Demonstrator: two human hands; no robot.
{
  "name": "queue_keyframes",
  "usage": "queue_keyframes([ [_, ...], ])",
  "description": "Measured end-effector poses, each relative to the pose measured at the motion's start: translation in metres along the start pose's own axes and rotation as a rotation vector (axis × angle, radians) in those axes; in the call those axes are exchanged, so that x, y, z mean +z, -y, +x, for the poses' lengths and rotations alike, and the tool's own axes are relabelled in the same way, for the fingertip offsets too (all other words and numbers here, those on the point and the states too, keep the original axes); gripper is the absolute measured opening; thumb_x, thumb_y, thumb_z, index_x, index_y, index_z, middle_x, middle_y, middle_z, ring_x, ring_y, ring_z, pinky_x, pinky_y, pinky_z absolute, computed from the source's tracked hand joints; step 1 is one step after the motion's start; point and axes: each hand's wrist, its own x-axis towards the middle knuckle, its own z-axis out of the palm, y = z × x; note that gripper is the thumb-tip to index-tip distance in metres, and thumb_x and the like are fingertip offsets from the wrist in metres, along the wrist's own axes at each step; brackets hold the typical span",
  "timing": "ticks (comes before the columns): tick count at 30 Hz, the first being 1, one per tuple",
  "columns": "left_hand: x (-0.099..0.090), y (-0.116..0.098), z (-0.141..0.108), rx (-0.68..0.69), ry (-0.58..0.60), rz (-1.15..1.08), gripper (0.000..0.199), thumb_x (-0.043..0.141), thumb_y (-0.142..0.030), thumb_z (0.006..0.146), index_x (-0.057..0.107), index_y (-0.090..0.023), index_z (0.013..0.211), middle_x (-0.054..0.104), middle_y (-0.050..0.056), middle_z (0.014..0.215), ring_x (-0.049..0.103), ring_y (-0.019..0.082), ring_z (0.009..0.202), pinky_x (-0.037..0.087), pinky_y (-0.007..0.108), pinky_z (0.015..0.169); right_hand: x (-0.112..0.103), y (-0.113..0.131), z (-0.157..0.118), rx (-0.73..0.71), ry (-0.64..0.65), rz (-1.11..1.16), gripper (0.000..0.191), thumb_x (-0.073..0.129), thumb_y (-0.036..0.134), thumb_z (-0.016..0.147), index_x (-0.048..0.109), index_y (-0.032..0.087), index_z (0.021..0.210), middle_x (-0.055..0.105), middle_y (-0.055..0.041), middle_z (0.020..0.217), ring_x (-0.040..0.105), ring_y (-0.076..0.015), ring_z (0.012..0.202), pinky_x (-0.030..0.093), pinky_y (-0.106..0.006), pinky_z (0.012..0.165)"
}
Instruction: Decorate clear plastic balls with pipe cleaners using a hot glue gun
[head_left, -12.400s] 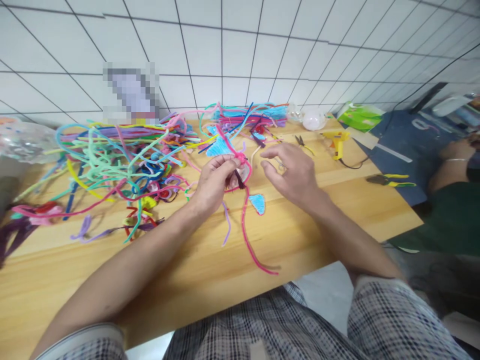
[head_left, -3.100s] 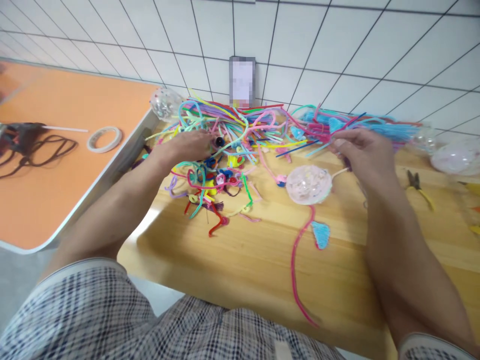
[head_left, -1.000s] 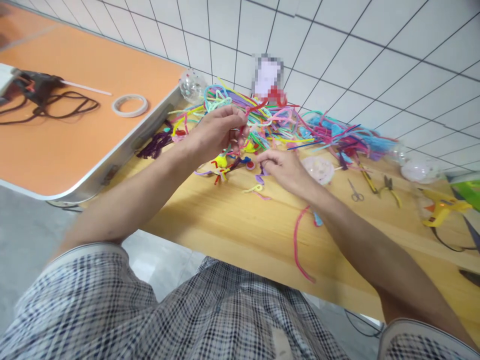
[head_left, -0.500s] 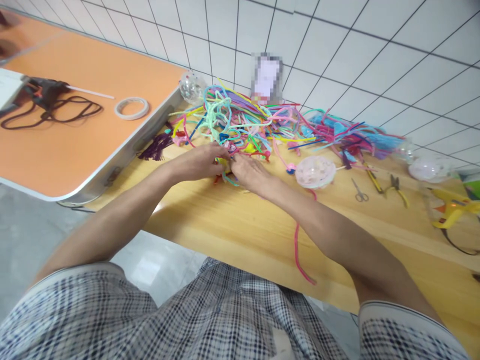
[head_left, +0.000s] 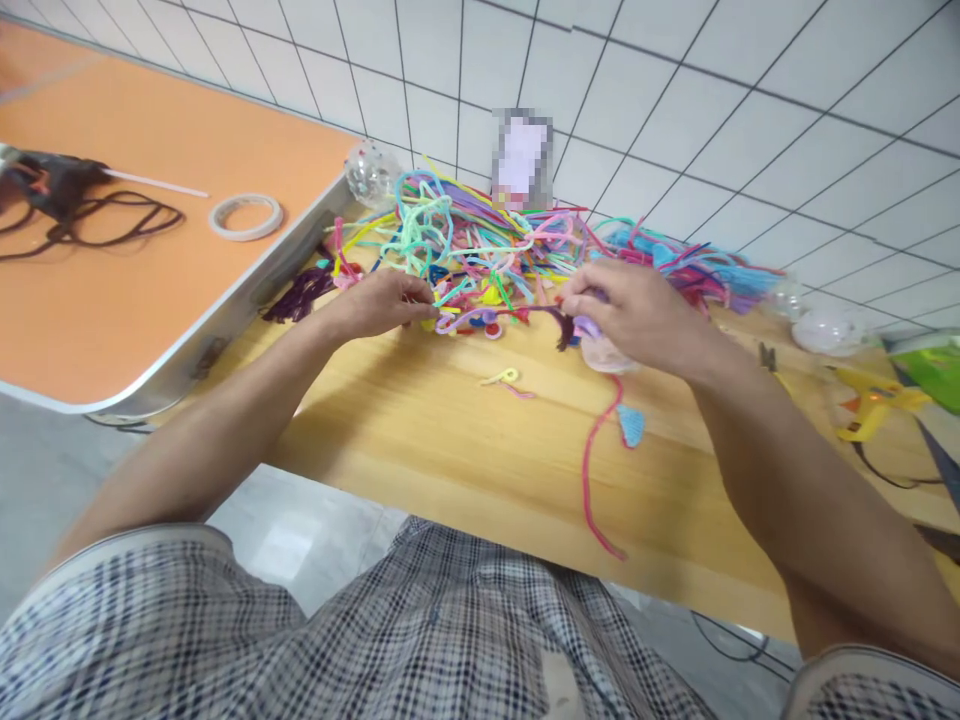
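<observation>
My left hand [head_left: 382, 302] is closed in a pinch at the front left of a heap of coloured pipe cleaners [head_left: 431, 225]. What its fingers hold is too small to make out; a lavender curled pipe cleaner [head_left: 454, 322] is just beside them. My right hand [head_left: 637, 312] is also closed, its fingertips on a dark purple tassel [head_left: 564, 328]. Below its fingers show a lavender piece and part of a clear, speckled balloon-like ball [head_left: 609, 355]. In front lie a small yellow curl [head_left: 508, 376], a long red pipe cleaner [head_left: 587, 480] and a light blue triangular piece [head_left: 631, 426].
An orange table [head_left: 172, 110] on the left carries a tape roll [head_left: 246, 217] and a black glue gun [head_left: 56, 180] with its cord. A yellow glue gun [head_left: 874, 402] lies at the right. A phone [head_left: 523, 155] leans on the tiled wall. Another dark purple tassel [head_left: 296, 290] is at the left.
My hands, together over the heap before, are now apart. The right hand has moved right, in front of the speckled ball. The yellow curl and blue triangle now show on the table.
</observation>
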Motion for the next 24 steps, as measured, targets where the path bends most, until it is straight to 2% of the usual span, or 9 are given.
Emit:
queue_keyframes([
  [2, -0.001, -0.010, 0.002, 0.027, -0.091, 0.084, 0.017, 0.079, -0.034, 0.092, 0.083, -0.019, 0.101, 0.075, 0.003, 0.082, 0.073, 0.022, 0.084, 0.055, 0.033, 0.086, -0.011, -0.005, -0.006, 0.051, -0.089, 0.037, 0.010, 0.064, 0.025, 0.094, 0.070, 0.023, 0.087, 0.078, -0.0073, 0.095, 0.068, -0.0254, 0.091, 0.049, -0.040, 0.086],
  [4, -0.001, -0.027, 0.000, 0.085, -0.219, 0.101, 0.031, 0.081, -0.031, 0.089, 0.083, -0.020, 0.117, 0.081, 0.007, 0.110, 0.076, 0.026, 0.101, 0.057, 0.038, 0.098, -0.018, -0.010, -0.009, 0.079, -0.149, 0.063, 0.009, 0.065, 0.027, 0.092, 0.070, 0.024, 0.085, 0.077, -0.0056, 0.091, 0.068, -0.0251, 0.088, 0.050, -0.040, 0.084],
  [6, 0.003, -0.052, -0.003, 0.189, -0.279, -0.017, 0.048, 0.081, -0.034, 0.091, 0.078, -0.021, 0.137, 0.076, 0.013, 0.144, 0.076, 0.029, 0.117, 0.059, 0.040, 0.105, -0.018, -0.012, -0.011, 0.082, -0.176, 0.091, 0.009, 0.066, 0.027, 0.092, 0.071, 0.024, 0.085, 0.076, -0.0036, 0.087, 0.068, -0.0243, 0.085, 0.051, -0.040, 0.081],
  [9, 0.022, -0.091, -0.002, 0.360, -0.103, -0.303, 0.065, 0.081, -0.045, 0.096, 0.068, -0.027, 0.157, 0.064, 0.012, 0.166, 0.069, 0.032, 0.140, 0.058, 0.042, 0.113, -0.013, -0.012, -0.012, 0.072, -0.185, 0.152, 0.011, 0.067, 0.029, 0.093, 0.071, 0.025, 0.084, 0.073, -0.0016, 0.081, 0.065, -0.0222, 0.080, 0.052, -0.038, 0.078],
  [12, 0.052, -0.116, 0.011, 0.427, 0.100, -0.521, 0.068, 0.089, -0.052, 0.089, 0.073, -0.024, 0.149, 0.072, 0.012, 0.154, 0.071, 0.032, 0.137, 0.059, 0.042, 0.111, -0.006, -0.009, -0.014, 0.077, -0.206, 0.187, 0.011, 0.067, 0.030, 0.094, 0.071, 0.025, 0.085, 0.071, -0.0006, 0.079, 0.064, -0.0212, 0.080, 0.053, -0.038, 0.079],
  [16, 0.080, -0.118, 0.027, 0.367, 0.232, -0.749, 0.045, 0.096, -0.045, 0.084, 0.083, -0.014, 0.114, 0.080, 0.008, 0.105, 0.075, 0.019, 0.092, 0.061, 0.029, 0.085, -0.002, -0.011, -0.019, 0.066, -0.284, 0.221, 0.014, 0.069, 0.035, 0.098, 0.072, 0.025, 0.088, 0.071, 0.0005, 0.082, 0.067, -0.0210, 0.085, 0.056, -0.037, 0.084],
  [19, 0.079, -0.110, 0.026, 0.251, 0.359, -0.880, 0.038, 0.099, -0.041, 0.086, 0.083, -0.013, 0.106, 0.081, 0.007, 0.093, 0.075, 0.015, 0.079, 0.062, 0.027, 0.079, 0.002, -0.016, -0.022, 0.074, -0.322, 0.261, 0.018, 0.074, 0.040, 0.101, 0.074, 0.027, 0.090, 0.072, 0.0004, 0.083, 0.070, -0.0216, 0.087, 0.058, -0.037, 0.085],
  [22, 0.068, -0.101, 0.020, 0.155, 0.461, -1.036, 0.039, 0.101, -0.038, 0.087, 0.084, -0.012, 0.111, 0.087, 0.014, 0.109, 0.082, 0.020, 0.087, 0.067, 0.030, 0.080, 0.012, -0.023, -0.023, 0.092, -0.357, 0.286, 0.016, 0.074, 0.039, 0.103, 0.076, 0.026, 0.093, 0.075, -0.0003, 0.085, 0.071, -0.0221, 0.087, 0.060, -0.038, 0.083],
  [24, 0.060, -0.096, 0.017, 0.113, 0.460, -1.164, 0.036, 0.098, -0.034, 0.090, 0.085, -0.011, 0.115, 0.088, 0.016, 0.114, 0.085, 0.022, 0.089, 0.069, 0.030, 0.080, 0.022, -0.026, -0.025, 0.088, -0.333, 0.281, 0.013, 0.072, 0.035, 0.103, 0.078, 0.025, 0.098, 0.077, -0.0013, 0.088, 0.072, -0.0225, 0.086, 0.061, -0.039, 0.083],
])
